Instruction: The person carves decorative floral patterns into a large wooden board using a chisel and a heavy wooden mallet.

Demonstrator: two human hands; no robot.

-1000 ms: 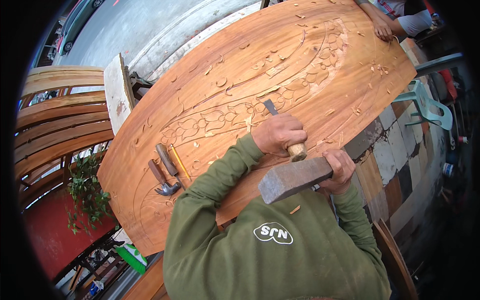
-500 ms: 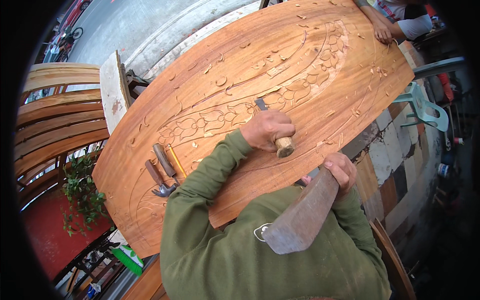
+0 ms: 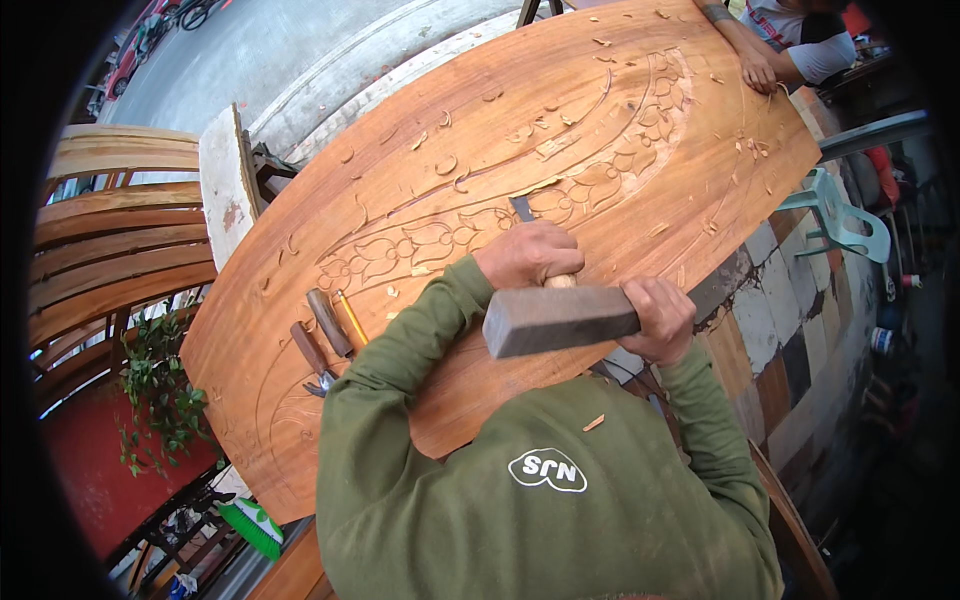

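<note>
My left hand (image 3: 530,253) is closed around a chisel (image 3: 521,208), its flat metal blade set against the carved leaf pattern of a broad wooden panel (image 3: 420,180). A thin curl of wood (image 3: 540,187) lies by the blade. My right hand (image 3: 660,318) grips a heavy, block-shaped wooden mallet (image 3: 560,322). The mallet lies level at the butt of the chisel handle and hides part of it; whether the two touch I cannot tell. Shavings are scattered over the panel.
A claw hammer (image 3: 322,383), a dark wooden-handled tool (image 3: 329,322) and a yellow pencil-like stick (image 3: 350,315) lie left on the panel. Another person's hand (image 3: 760,73) rests at the far right edge. A pale green plastic stool (image 3: 862,232) stands right; a leafy plant (image 3: 165,400) is left.
The mallet has swung from over my chest up and forward to the chisel's butt, turning level. My left hand and the chisel have barely moved. A wood chip now shows on my shirt.
</note>
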